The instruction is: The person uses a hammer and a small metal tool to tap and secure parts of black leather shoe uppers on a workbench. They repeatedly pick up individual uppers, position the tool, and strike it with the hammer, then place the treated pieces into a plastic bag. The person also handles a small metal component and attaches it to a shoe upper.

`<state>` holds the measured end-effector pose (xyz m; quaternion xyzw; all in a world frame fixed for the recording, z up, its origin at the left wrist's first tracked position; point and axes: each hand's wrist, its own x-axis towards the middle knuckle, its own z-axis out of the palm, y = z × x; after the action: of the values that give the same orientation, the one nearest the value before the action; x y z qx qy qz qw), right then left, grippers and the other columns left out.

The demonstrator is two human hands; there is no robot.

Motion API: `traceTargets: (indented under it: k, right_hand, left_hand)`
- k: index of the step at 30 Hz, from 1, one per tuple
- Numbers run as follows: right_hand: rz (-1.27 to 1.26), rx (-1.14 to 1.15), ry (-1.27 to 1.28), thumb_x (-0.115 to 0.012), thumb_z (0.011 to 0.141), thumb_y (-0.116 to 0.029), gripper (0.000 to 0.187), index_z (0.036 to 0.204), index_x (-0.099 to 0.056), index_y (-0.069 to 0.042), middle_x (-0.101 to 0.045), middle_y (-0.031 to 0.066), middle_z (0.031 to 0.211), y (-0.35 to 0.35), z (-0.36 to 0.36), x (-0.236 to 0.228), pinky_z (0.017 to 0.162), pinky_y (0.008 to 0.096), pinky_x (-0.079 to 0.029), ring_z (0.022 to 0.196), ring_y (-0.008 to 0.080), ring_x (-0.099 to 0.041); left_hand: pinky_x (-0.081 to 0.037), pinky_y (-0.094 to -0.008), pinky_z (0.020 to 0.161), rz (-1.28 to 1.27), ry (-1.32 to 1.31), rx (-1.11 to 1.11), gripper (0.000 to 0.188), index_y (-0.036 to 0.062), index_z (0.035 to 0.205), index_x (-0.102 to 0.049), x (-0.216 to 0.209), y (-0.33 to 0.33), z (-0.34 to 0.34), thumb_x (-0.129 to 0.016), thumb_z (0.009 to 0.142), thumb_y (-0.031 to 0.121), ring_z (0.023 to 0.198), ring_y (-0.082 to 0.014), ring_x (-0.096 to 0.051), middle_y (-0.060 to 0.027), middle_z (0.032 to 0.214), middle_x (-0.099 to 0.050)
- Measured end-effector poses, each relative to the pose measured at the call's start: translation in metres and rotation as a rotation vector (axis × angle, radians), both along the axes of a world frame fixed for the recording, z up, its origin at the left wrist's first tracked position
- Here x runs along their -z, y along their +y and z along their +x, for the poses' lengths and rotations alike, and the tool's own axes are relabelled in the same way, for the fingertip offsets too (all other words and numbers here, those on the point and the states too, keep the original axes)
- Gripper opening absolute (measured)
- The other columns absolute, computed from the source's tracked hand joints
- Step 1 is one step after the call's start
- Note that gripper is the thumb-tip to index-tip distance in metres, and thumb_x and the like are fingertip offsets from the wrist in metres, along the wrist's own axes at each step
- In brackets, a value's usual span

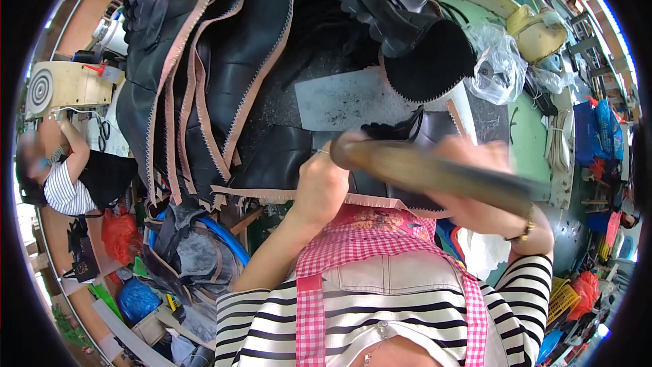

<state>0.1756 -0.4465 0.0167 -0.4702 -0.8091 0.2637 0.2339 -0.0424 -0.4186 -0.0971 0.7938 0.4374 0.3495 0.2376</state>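
Surface: pale green on R side, dark and speckled toward mid. Co-worker far L, striped top, next to cream machine w/ spiral disc. Boot uppers: several, blk leather, pinkish zigzag-cut edging, bunched side by side at L of surface. Another blk upper top R of centre, round dark end toward wearer. Pink gingham apron over wearer's striped top, just beside near edge of work.

Blk leather panel (workpiece): near side of surface, directly in front of apron, same zigzag edging along the edge nearest body. Grey plate lies flat just beyond it. Clear plastic bag, crumpled, R of the upper's round end.

Wooden-handled tool: motion-blurred, runs slantwise above panel, rounded end near L hand; prob. a hammer or mallet, type unclear due to blur. R hand, also blurred, clamped on tool. L hand: fingers curled together in a fist over panel, L of tool's rounded end; inside of fist hidden. Bead bracelet on R wrist.
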Motion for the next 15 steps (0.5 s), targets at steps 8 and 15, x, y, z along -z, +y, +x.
traceTargets:
  k: [8,15]
  right_hand:
    - [-0.137,0.112,-0.067,-0.062,0.085,-0.018,0.021,0.091,-0.055,0.001,-0.056,0.0218,0.060,-0.003,0.017,0.040,0.054,0.0438,-0.046,0.059,0.0404,-0.058]
    - [0.009,0.094,0.136,-0.062,0.082,-0.007,0.023,0.105,-0.062,-0.001,-0.061,0.0172,0.081,0.001,0.002,-0.019,0.062,0.0373,-0.048,0.068,0.0317,-0.061]
  left_hand:
    - [-0.054,-0.0227,0.064,-0.550,-0.436,-0.108,0.004,-0.0047,0.091,-0.055,0.005,0.008,-0.005,-0.056,0.089,-0.001,0.072,-0.0123,-0.066,-0.0090,0.079,-0.066]
    - [-0.050,-0.0281,0.054,-0.116,-0.180,-0.111,0.005,0.0011,0.086,-0.058,0.010,0.000,0.001,-0.063,0.084,0.003,0.059,-0.0205,-0.065,-0.0121,0.069,-0.063]
